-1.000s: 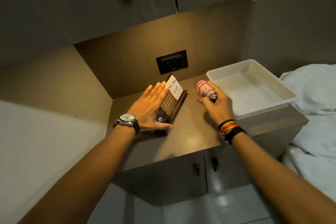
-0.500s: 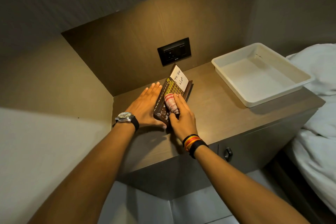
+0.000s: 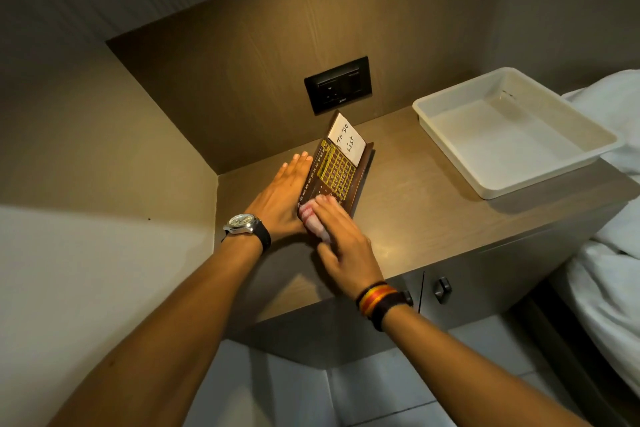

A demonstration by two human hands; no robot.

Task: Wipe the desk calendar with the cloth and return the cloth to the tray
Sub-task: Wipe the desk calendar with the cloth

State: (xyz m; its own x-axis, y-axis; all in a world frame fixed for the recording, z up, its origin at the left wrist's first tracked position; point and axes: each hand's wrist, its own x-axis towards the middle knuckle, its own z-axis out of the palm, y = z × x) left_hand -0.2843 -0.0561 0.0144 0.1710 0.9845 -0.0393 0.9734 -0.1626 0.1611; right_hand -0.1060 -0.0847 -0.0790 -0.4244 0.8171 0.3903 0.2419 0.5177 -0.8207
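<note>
A dark brown desk calendar (image 3: 337, 172) with a gold date grid and a white "To Do List" note leans back on the wooden cabinet top (image 3: 415, 211). My left hand (image 3: 282, 196) lies flat with fingers together against the calendar's left edge. My right hand (image 3: 341, 241) presses a rolled red-and-white striped cloth (image 3: 313, 220) onto the calendar's lower left corner; my fingers hide most of the cloth. An empty white tray (image 3: 512, 135) stands at the right end of the cabinet top, apart from both hands.
A black wall socket (image 3: 338, 85) sits on the back panel just behind the calendar. White bedding (image 3: 609, 218) lies to the right of the cabinet. Two cabinet doors with dark handles (image 3: 442, 289) are below the top's front edge. A side wall closes the left.
My right hand carried the cloth from beside the tray onto the calendar, then slid it down from the date grid to the lower left corner. My left hand stayed against the calendar.
</note>
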